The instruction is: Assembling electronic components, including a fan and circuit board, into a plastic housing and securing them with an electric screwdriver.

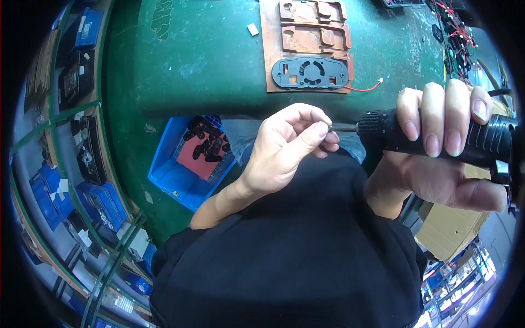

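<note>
My right hand [437,123] is wrapped round a black electric screwdriver [377,130], held level with its bit pointing left. The thin metal bit [345,129] reaches the fingertips of my left hand [287,145]. Thumb and fingers there are pinched together at the bit's tip, on a tiny dark piece too small to make out. Beyond my hands, a dark grey oval plastic housing [338,81] with a round fan-like grille lies on a brown fixture board [266,49]. A red wire [363,89] with a white connector runs out of its right end.
Empty moulded recesses [311,38] show farther up the fixture. A small white piece [252,29] lies on the green table [208,65]. Below its edge, a blue crate [164,169] holds black parts. Red-wired parts [456,33] are heaped far right; a cardboard box [451,229] stands near right. Shelves line the left.
</note>
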A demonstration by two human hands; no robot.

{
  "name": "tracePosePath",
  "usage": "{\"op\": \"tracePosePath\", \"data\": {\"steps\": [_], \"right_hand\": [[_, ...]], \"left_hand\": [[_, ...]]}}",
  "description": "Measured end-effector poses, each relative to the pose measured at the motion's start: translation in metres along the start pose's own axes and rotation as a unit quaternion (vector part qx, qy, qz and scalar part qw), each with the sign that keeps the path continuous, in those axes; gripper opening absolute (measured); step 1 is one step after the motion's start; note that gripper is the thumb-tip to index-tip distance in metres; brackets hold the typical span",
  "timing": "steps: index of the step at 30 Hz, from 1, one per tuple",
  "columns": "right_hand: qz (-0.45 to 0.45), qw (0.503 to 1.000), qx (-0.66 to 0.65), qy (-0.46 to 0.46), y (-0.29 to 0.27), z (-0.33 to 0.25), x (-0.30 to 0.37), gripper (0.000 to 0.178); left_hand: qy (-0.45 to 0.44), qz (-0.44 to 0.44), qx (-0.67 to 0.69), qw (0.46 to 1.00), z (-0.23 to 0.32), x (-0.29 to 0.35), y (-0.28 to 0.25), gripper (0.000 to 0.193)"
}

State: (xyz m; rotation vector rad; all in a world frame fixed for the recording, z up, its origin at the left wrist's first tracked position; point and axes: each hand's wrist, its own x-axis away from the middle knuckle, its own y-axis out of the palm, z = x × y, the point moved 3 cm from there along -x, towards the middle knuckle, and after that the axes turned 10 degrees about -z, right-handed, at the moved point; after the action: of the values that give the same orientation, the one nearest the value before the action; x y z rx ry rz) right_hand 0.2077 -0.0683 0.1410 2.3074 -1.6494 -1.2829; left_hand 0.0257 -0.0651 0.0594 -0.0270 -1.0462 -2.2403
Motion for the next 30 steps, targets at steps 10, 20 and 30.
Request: {"op": "tracePosePath", "data": {"steps": [10, 20, 30], "right_hand": [[-0.045, 0.999, 0.02, -0.001, -0.001, -0.003, -0.002, 0.08], [-0.09, 0.994, 0.056, 0.011, -0.003, -0.002, -0.005, 0.081], [-0.086, 0.991, 0.098, 0.044, 0.005, -0.01, -0.008, 0.08]], "left_hand": [[-0.017, 0.002, -0.012, 1.0, 0.0, -0.005, -0.001, 0.017], [-0.015, 0.017, 0.028, 0.999, -0.004, -0.003, -0.002, 0.02], [-0.022, 0.031, 0.069, 0.997, -0.005, 0.0, -0.002, 0.023]]}}
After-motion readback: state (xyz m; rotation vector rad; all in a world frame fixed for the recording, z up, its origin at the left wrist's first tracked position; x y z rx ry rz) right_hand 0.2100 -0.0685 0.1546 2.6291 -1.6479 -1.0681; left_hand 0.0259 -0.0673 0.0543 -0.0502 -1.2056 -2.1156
